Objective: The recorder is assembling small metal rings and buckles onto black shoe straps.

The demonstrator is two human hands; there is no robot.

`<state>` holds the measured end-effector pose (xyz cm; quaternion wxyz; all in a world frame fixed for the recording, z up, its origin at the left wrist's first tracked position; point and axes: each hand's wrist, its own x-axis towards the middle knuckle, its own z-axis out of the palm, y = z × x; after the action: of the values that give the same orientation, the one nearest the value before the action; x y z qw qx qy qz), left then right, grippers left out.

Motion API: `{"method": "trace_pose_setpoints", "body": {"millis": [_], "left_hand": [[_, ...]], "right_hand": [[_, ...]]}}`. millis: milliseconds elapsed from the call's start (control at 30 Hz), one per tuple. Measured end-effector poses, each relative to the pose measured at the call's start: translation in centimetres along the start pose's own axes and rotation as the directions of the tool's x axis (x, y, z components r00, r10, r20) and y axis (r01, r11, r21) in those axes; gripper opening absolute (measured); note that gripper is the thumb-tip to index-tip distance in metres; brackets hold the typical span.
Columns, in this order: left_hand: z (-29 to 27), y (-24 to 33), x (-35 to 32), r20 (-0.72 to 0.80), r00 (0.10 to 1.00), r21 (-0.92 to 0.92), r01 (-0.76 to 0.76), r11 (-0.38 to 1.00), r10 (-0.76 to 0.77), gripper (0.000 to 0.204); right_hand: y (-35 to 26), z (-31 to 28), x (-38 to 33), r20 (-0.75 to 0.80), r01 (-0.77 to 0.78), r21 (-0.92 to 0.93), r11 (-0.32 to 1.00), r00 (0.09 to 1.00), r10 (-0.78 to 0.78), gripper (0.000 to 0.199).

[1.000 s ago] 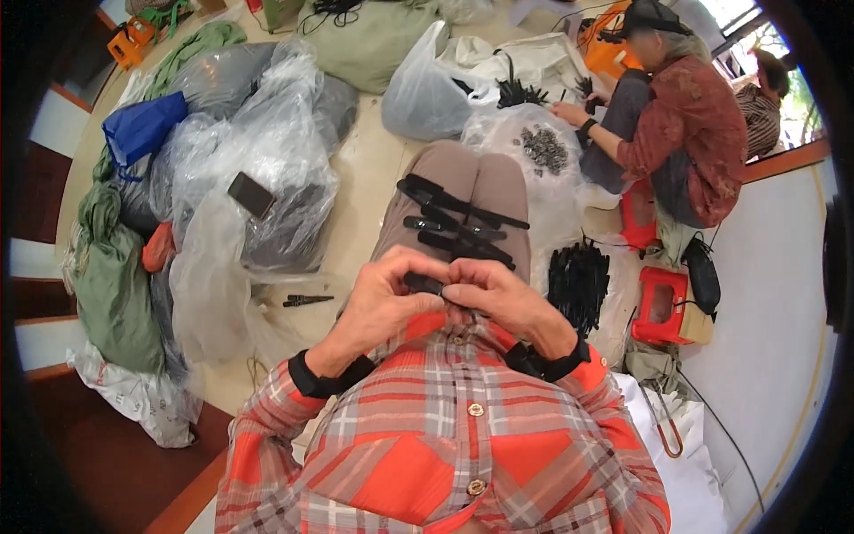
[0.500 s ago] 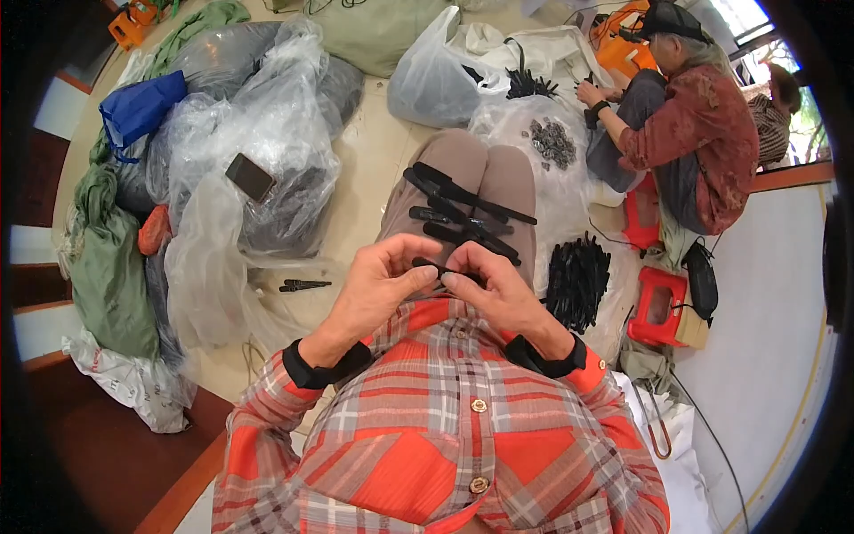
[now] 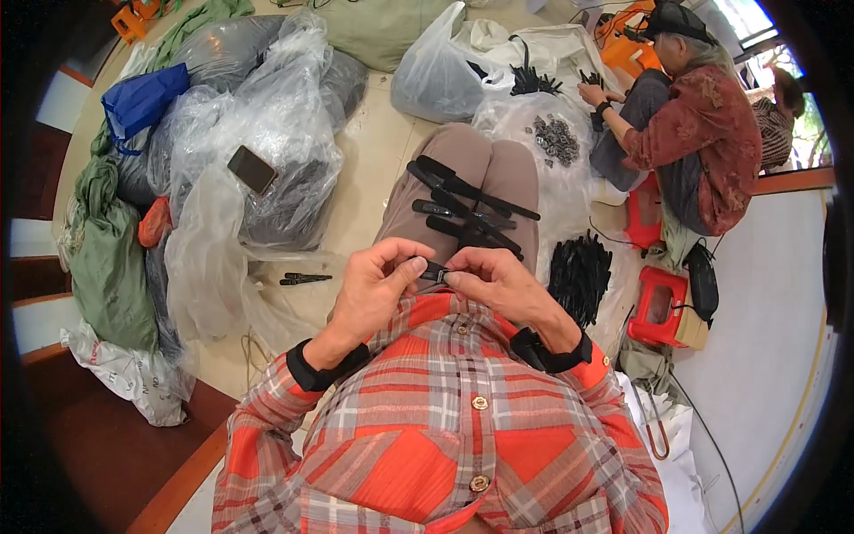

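Both hands meet over my lap around a black strap with a small shiny buckle. My left hand (image 3: pixel 377 287) pinches the black strap (image 3: pixel 430 270) between thumb and fingers. Close beside it, my right hand (image 3: pixel 492 278) grips the same strap at the small buckle (image 3: pixel 441 276), its fingertips covering part of it. Just beyond, several black straps (image 3: pixel 463 203) lie crosswise over my thighs. On the floor to the right is a thick bundle of black straps (image 3: pixel 578 278).
A heap of small dark buckles (image 3: pixel 556 140) lies on plastic sheeting ahead. A co-worker (image 3: pixel 689 133) sits at the far right, handling black strips. Filled plastic bags (image 3: pixel 258 133) with a phone (image 3: pixel 252 169) stand at left. Two black straps (image 3: pixel 305 279) lie nearby. A red stool (image 3: pixel 658 307) stands right.
My fingers have shifted slightly on the strap, and the small buckle now shows between them. The straps on my thighs have shifted slightly. The co-worker's hands have moved a little.
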<state>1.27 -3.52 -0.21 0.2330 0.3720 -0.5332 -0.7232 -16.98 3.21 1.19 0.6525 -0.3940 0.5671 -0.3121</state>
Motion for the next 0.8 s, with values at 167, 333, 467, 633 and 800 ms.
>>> {"method": "trace_pose_setpoints", "body": {"millis": [167, 333, 467, 633, 800], "left_hand": [[0.0, -0.2, -0.1, -0.018, 0.998, -0.020, 0.056, 0.998, -0.056, 0.013], [0.6, -0.2, 0.5, 0.040, 0.999, -0.241, 0.032, 0.970, -0.023, 0.013], [-0.3, -1.2, 1.1, 0.029, 0.999, -0.302, 0.034, 0.953, -0.026, 0.013], [-0.5, -1.3, 1.0, 0.004, 1.000, -0.220, 0.017, 0.975, -0.017, 0.011], [-0.6, -0.7, 0.3, -0.097, 0.978, 0.175, -0.168, 0.970, 0.187, 0.009]], "right_hand": [[1.7, 1.7, 0.6, -0.148, 0.133, 0.035, 0.991, 0.981, -0.126, 0.014], [1.0, 1.7, 0.2, -0.142, 0.078, 0.298, 0.952, 0.989, -0.036, 0.015], [0.4, 0.8, -0.2, -0.036, 0.021, 0.325, 0.945, 0.999, -0.009, 0.020], [0.3, 0.4, 0.1, -0.007, -0.009, 0.128, 0.992, 1.000, 0.010, 0.022], [0.1, 1.0, 0.9, -0.032, 0.013, 0.039, 0.999, 0.999, -0.012, 0.018]]}}
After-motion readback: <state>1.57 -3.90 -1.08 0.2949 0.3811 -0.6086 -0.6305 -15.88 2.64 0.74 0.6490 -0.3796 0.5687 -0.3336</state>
